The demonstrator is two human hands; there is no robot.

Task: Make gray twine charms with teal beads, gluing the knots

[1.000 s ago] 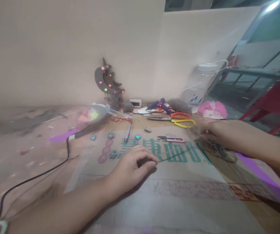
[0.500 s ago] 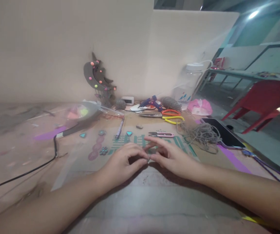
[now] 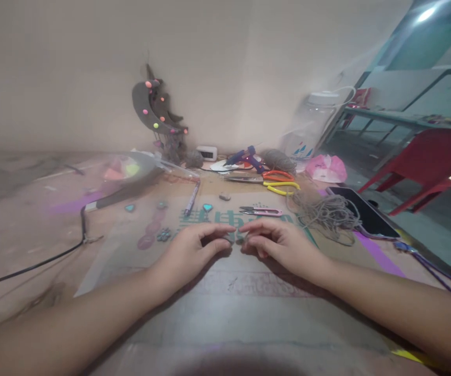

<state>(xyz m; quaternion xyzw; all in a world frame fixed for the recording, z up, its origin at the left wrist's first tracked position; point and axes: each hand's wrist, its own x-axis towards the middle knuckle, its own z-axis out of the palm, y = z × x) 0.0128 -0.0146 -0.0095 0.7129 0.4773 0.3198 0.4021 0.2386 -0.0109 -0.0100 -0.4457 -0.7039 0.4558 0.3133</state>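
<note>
- While both hands sit close together at the frame's centre, left hand [image 3: 189, 253] and right hand [image 3: 290, 249] show thumb and fingers curled; whether either grip has anything in it cannot be told.
- Cord tangle [image 3: 333, 214], right of centre, lies on the tabletop [image 3: 9, 243]. Judged light, limp, soft, unlikely to break, prone to snag; best held by one loose strand.
- Count: one cord tangle, two teal hearts [image 3: 207, 208], two flower pieces [image 3: 164, 234] (one blurred), one snips [image 3: 268, 212], one pen [image 3: 192, 198], one phone [image 3: 366, 216].

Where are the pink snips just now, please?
In the head view, right of centre, the pink snips lie just beyond the right hand, nearer than the orange-and-yellow scissors.
</note>
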